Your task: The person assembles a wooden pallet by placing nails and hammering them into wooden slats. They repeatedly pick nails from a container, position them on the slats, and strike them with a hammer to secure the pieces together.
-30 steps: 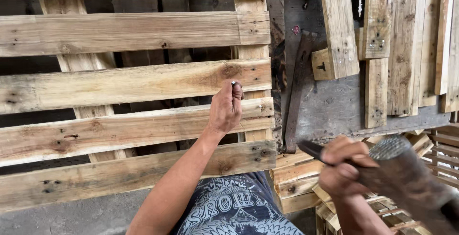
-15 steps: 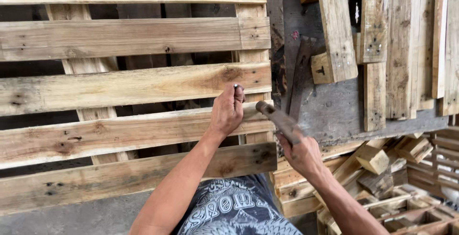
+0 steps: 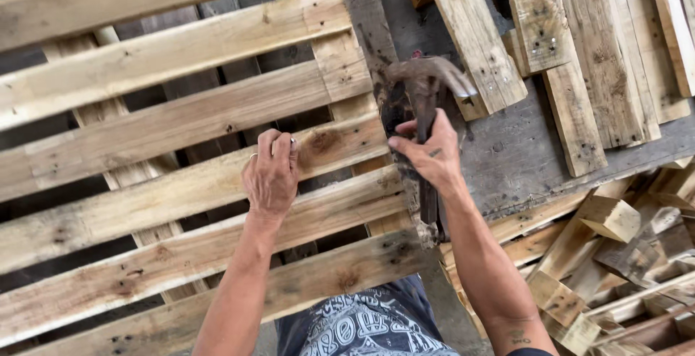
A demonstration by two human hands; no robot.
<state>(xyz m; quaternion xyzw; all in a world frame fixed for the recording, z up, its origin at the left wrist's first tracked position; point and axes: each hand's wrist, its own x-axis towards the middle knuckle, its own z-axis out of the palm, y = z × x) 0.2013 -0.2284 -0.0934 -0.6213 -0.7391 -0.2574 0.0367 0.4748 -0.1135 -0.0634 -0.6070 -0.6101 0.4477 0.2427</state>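
Observation:
My left hand (image 3: 271, 175) pinches a small nail (image 3: 293, 141) against a slat of the wooden pallet (image 3: 181, 110), next to a dark knot. My right hand (image 3: 432, 155) grips the handle of a rusty claw hammer (image 3: 427, 81), whose head is raised over the pallet's right edge, to the right of the nail. A ring shows on a left finger.
Loose planks (image 3: 579, 52) lean against a grey wall at upper right. A heap of wood blocks and offcuts (image 3: 615, 255) lies at lower right. Dark gaps run between the pallet slats. My patterned shirt is at the bottom edge.
My right hand brought the hammer up from the lower right to beside the pallet's right edge. My left hand stayed on the slat with the nail.

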